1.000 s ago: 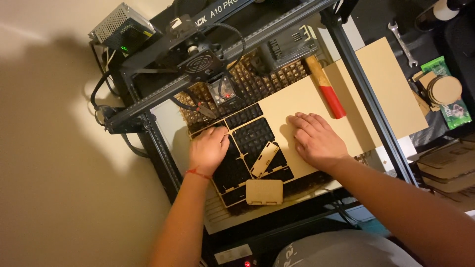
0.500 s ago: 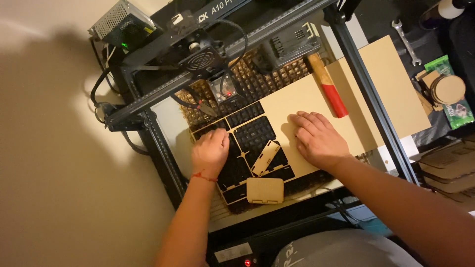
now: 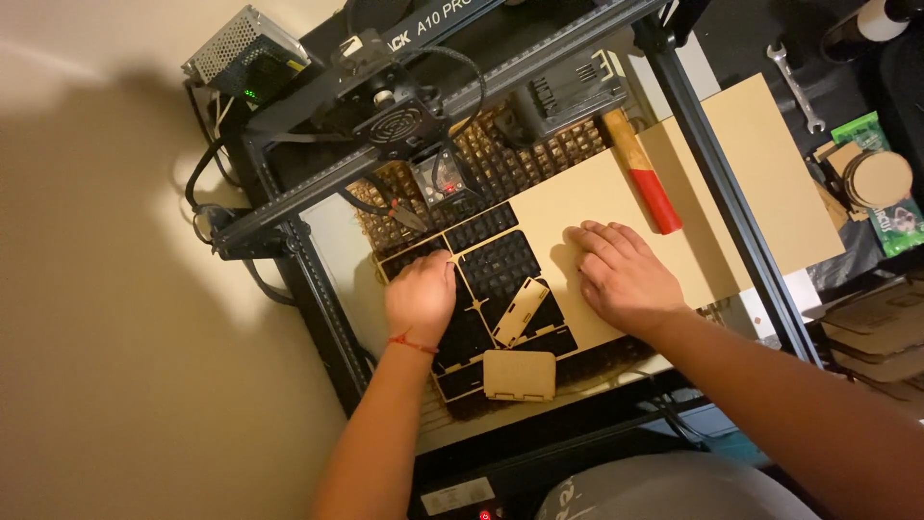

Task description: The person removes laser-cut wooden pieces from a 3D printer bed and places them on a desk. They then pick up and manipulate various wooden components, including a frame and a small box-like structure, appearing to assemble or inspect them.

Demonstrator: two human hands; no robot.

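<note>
The left hand point(image 3: 421, 297) is curled on the cut wooden sheet point(image 3: 577, 207); the right hand point(image 3: 624, 279) lies spread flat on it. The laser head point(image 3: 390, 106) hangs just above, a red-handled hammer point(image 3: 643, 173) lies beside.

Dark honeycomb bed point(image 3: 539, 159) inside a black metal frame point(image 3: 722, 193), carrying a pale thin wood sheet point(image 3: 731, 183) under the right hand point(image 3: 626, 279). Cut-out openings in that sheet beneath and just right of the left hand point(image 3: 421, 297). Between the hands, a loose notched panel point(image 3: 521, 310), tilted; just below it, a rounded rectangular panel point(image 3: 520, 375). Beyond the right hand's fingertips, a red-handled hammer point(image 3: 643, 171) lying across the sheet.
</note>
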